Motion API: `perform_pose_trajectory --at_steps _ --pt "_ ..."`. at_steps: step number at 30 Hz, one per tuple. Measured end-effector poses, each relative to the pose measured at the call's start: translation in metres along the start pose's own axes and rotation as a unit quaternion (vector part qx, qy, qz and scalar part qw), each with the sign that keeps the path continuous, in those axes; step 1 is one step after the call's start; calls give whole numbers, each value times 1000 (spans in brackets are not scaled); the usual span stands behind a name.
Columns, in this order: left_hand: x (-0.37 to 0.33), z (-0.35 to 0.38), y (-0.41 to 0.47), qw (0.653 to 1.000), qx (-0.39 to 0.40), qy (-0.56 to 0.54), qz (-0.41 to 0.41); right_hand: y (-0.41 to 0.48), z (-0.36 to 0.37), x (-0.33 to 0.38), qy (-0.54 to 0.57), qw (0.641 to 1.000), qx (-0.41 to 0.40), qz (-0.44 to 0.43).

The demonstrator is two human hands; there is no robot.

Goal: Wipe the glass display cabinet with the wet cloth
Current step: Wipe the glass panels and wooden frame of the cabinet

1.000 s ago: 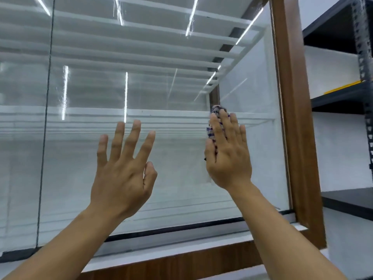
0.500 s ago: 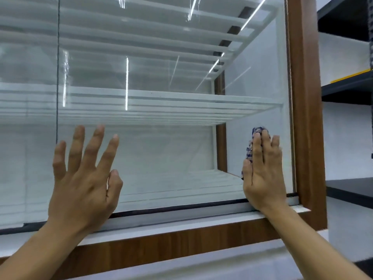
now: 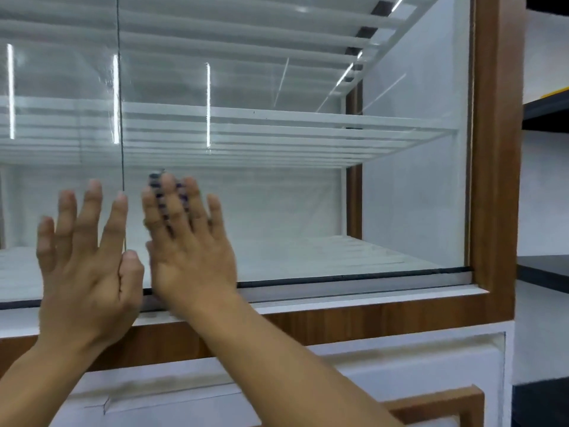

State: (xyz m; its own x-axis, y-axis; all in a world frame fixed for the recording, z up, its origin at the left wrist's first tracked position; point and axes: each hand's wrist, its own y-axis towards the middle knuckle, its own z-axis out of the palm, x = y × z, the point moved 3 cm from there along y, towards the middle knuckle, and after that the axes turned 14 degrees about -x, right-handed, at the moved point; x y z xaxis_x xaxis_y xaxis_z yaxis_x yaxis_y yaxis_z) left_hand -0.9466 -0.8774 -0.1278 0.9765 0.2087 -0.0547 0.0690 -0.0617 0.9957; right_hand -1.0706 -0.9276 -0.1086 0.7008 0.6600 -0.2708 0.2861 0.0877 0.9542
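Pressing flat with the right grip (image 3: 191, 257): fingers straight and spread, curled round nothing, pinning the wet cloth (image 3: 155, 179) against the glass pane (image 3: 308, 211) of the display cabinet (image 3: 369, 322). Cloth glimpsed only as dark blue checked patches above the fingertips and in the gaps between the fingers; blurred, so no telling how folded. Just beside, to the left, the left grip (image 3: 86, 272), likewise open, fingers straight and fanned, palm toward the glass, holding nothing; cannot tell whether touching the pane. Between the two, running upward, a thin dark vertical edge (image 3: 120, 87) in the glass. Both low on the pane, wrists crossing the black seal (image 3: 354, 277) and the white sill (image 3: 369, 298) at its foot. Behind the glass, a white slatted shelf (image 3: 277, 121). Round the pane, a brown wooden frame (image 3: 495, 149); beneath, a white drawer front (image 3: 400, 365); off to the right, dark shelving (image 3: 545, 109).
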Motion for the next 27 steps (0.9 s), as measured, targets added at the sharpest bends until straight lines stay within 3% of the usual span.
perform_pose_trajectory --at_steps 3,7,13,19,24,27 --pt "11 8 -3 999 27 23 -14 -10 5 13 -4 1000 23 -4" --pt "-30 -36 -4 995 -72 -46 55 -24 -11 -19 -6 999 42 -5" --pt "-74 -10 6 993 -46 -63 89 -57 -52 -119 -38 994 82 53" --pt "-89 0 16 991 -34 -67 108 -99 -98 -229 -70 988 131 52" --pt "-90 2 24 990 -35 -55 126 -126 -136 -310 -52 978 139 143" --pt "-89 4 31 989 -47 -41 136 -135 -148 -335 -34 974 101 199"
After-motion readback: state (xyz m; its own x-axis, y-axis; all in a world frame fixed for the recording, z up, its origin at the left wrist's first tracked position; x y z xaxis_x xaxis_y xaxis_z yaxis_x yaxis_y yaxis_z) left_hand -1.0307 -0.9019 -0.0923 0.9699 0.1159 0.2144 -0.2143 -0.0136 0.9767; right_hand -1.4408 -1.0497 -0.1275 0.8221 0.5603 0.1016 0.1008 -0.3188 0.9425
